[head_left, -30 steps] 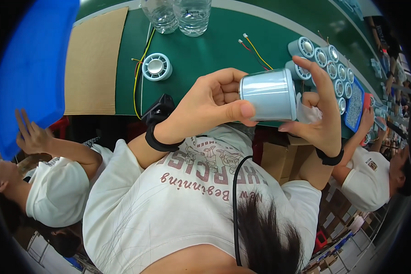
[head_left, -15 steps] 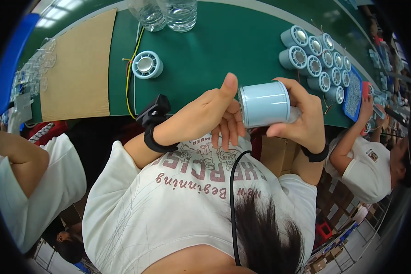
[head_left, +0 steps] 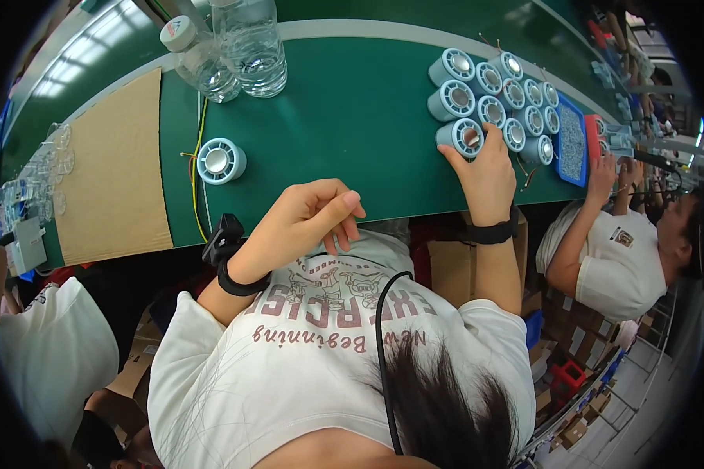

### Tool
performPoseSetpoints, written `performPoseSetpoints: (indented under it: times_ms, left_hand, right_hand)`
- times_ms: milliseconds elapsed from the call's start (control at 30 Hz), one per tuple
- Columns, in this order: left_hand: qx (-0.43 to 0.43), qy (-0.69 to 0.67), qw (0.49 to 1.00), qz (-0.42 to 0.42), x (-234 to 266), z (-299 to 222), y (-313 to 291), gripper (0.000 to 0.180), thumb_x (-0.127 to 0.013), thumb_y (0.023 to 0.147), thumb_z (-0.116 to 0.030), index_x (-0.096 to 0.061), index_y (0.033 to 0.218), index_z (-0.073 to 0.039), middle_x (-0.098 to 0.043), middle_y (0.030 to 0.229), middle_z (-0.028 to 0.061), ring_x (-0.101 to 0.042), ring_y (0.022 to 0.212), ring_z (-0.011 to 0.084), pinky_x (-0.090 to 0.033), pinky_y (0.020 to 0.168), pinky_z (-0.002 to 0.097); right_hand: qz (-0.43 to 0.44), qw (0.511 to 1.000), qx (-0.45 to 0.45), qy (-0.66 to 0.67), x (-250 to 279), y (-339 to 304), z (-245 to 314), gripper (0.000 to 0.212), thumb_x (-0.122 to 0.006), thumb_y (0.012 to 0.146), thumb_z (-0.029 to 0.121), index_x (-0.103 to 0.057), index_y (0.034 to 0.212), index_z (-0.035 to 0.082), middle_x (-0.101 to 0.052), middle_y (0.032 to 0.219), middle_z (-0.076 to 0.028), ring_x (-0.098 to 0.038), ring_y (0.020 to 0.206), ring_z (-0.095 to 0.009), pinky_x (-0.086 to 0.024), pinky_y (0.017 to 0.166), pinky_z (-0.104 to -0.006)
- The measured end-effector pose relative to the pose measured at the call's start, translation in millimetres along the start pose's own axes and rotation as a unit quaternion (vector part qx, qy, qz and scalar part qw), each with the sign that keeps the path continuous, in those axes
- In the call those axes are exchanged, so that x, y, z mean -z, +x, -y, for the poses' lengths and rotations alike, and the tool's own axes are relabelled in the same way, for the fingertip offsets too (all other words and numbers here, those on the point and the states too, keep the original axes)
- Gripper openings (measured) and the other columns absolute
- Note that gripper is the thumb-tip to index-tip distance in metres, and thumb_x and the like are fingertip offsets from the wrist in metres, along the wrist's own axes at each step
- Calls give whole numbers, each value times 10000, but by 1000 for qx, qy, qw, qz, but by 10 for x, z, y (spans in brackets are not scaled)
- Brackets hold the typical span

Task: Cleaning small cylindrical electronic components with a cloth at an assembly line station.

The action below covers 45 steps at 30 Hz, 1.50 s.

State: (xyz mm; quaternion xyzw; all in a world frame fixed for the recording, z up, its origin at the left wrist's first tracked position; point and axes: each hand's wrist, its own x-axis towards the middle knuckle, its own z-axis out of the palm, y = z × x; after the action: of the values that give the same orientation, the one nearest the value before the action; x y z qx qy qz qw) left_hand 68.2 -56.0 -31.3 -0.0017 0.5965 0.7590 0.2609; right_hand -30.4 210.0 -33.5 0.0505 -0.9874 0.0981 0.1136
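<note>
Looking down, a long green desk (head_left: pixel 352 117) is seen, curved by the wide lens. A pale blue round part (head_left: pixel 463 136) is touched by the right hand (head_left: pixel 486 173) at the near edge of a group of round parts (head_left: pixel 501 98). The fingers are laid over its top, but it cannot be told if the grip is closed on it. The part is stood on the desk with the others, touching its neighbours.

The left hand (head_left: pixel 309 223) is held up near the desk's front edge, above the white shirt (head_left: pixel 321 344). Nothing is held in it; the fingers are loosely curled and the thumb is pressed to the first finger. A black band (head_left: pixel 238 277) is worn on that wrist, and another on the right wrist.

One more round part (head_left: pixel 220 161) is set alone on the left side of the desk, well apart from the group. Yellow and red wires (head_left: pixel 198 156) are run beside it. Two clear water bottles (head_left: pixel 231 47) are laid at the far side. A brown cardboard sheet (head_left: pixel 113 172) is spread over the desk's left end. A blue tray (head_left: pixel 572 144) is placed just to the right of the group.

Another person in a white shirt (head_left: pixel 610 258) is seated on the right, and a third person (head_left: pixel 47 359) is seen low on the left. Cardboard boxes (head_left: pixel 579 422) are stacked on the floor.
</note>
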Motion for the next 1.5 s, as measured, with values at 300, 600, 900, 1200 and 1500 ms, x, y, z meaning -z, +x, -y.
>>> performPoseSetpoints:
  times_ms: [300,600,900,1200,1500]
  left_hand:
    - [-20,3,1000,-14,94,78,-19,312,-480,1034,-253,-601,953,23,-659,783,94,-664,662,143,-525,546,244]
    - [-40,0,999,4,69,-29,-177,286,-478,1034,-236,-600,982,17,-667,806,101,-673,665,149,-522,536,248]
    - [-44,7,988,-146,192,-128,-665,258,-491,1027,-213,-613,1013,14,-674,827,77,-651,665,112,-511,551,225]
    - [-321,245,865,-298,184,-169,-488,505,-736,799,23,-592,1280,-34,-649,1165,154,-675,877,174,-561,729,261]
    - [-452,334,793,-233,-167,-267,95,820,-834,677,-9,-446,1397,52,-514,1357,237,-557,1221,316,-461,1019,380]
  right_hand:
    - [85,989,-44,-115,306,136,178,588,-759,792,456,-496,1046,-4,-661,775,-179,-656,697,-383,-516,601,-415]
    - [53,943,306,118,381,1591,1793,225,-671,827,228,-653,956,44,-695,930,-194,-655,898,-389,-527,800,-465]
    - [165,922,345,62,-1193,2591,2082,733,-830,645,128,-518,1306,190,-671,1139,-160,-639,1063,-332,-518,928,-414]
    - [312,858,307,269,338,1731,1221,727,-788,667,-3,-492,1306,178,-599,1151,-110,-633,970,-180,-525,830,-297]
    - [340,824,212,402,905,442,670,715,-862,657,104,-533,1291,124,-639,971,-60,-625,794,-104,-510,729,-242]
